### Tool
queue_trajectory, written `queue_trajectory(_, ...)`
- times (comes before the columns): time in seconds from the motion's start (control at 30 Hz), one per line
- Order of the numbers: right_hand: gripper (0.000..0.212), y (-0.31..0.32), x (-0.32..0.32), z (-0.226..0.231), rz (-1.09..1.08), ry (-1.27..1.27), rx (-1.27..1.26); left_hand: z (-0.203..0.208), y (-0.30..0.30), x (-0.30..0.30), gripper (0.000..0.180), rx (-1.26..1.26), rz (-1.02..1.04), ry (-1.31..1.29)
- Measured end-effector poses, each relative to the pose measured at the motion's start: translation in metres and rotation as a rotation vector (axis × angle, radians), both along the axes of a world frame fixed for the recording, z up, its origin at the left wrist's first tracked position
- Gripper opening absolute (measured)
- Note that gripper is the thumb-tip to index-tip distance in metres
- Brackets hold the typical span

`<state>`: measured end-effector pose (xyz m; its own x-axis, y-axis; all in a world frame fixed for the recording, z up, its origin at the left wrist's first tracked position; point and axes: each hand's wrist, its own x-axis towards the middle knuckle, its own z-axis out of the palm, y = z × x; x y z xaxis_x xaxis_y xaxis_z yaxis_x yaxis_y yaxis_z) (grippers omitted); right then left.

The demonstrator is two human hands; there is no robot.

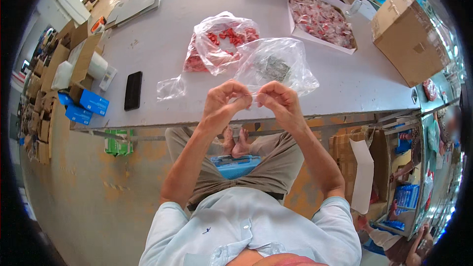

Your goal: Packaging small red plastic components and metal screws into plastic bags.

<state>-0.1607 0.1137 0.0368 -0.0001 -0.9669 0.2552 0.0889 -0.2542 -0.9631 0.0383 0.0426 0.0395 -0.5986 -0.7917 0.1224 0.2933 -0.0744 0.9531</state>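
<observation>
My left hand (226, 101) and my right hand (278, 102) meet above the table's near edge, thumbs and fingertips pinched. Between them stretches a small clear plastic bag (254, 96), mostly hidden by the fingers. Just beyond, an open clear bag (300, 61) holds a heap of small grey metal-looking parts (274, 69). Beside it to the left is another open clear bag (229, 23) with many small red pieces (231, 35) in it. Flat on the table, left of my left hand, lies a small clear plastic bag (171, 88).
A black phone (133, 91) lies at the left, near blue boxes (93, 102). At the far right, a shallow white box (322, 22) holds many small bagged red pieces, with a cardboard carton (406, 34) beside it. Grey sheets (135, 5) are stacked far left.
</observation>
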Motion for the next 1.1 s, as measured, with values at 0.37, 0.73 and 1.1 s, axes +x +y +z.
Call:
queue_trajectory(0.37, 0.013, 0.001, 0.002, 0.006, 0.022, 0.068, -0.023, 0.006, 0.002, -0.004, 0.007, -0.126, 0.032, -0.088)
queue_trajectory(0.73, 0.015, 0.006, -0.007, -0.004, 0.012, 0.033, 0.032, 0.000, 0.007, -0.010, 0.011, -0.117, 0.066, -0.115)
queue_trajectory(1.1, 0.010, 0.005, -0.008, 0.001, -0.053, 0.152, 0.001, -0.005, 0.000, -0.011, 0.007, -0.199, 0.090, -0.234)
